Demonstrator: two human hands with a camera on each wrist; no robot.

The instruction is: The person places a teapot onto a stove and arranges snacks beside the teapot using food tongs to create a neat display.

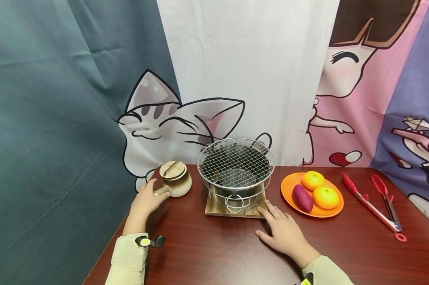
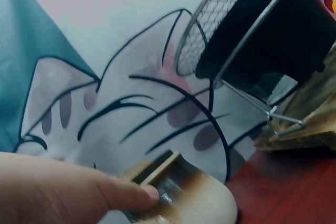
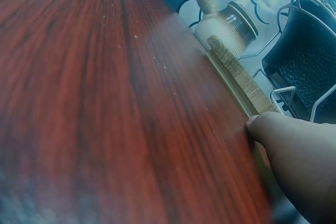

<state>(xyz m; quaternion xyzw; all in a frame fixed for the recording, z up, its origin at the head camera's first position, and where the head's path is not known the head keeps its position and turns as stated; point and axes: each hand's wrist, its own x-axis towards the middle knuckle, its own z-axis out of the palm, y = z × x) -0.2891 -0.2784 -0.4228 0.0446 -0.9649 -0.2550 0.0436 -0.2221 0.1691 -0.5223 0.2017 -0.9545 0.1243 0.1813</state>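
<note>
A small teapot-like pot (image 1: 180, 186) with a brown-to-cream body, a wooden lid (image 1: 173, 170) and a stubby side handle (image 1: 162, 190) stands at the left. My left hand (image 1: 147, 202) is at that handle, with thumb and forefinger spread apart on either side of it. In the left wrist view a fingertip (image 2: 149, 195) overlaps the pot's side. A round tabletop grill (image 1: 236, 174), black with a wire mesh top, sits on a square wooden board (image 1: 214, 209). My right hand (image 1: 282, 231) lies with fingers extended, fingertips at the board's front right corner.
An orange plate (image 1: 287, 194) right of the grill carries a purple sweet potato (image 1: 302, 198) and two oranges (image 1: 325, 197). Farther right lie red-tipped tongs (image 1: 374, 211), spread apart. A printed curtain (image 1: 250, 71) hangs right behind the brown table (image 1: 200, 253).
</note>
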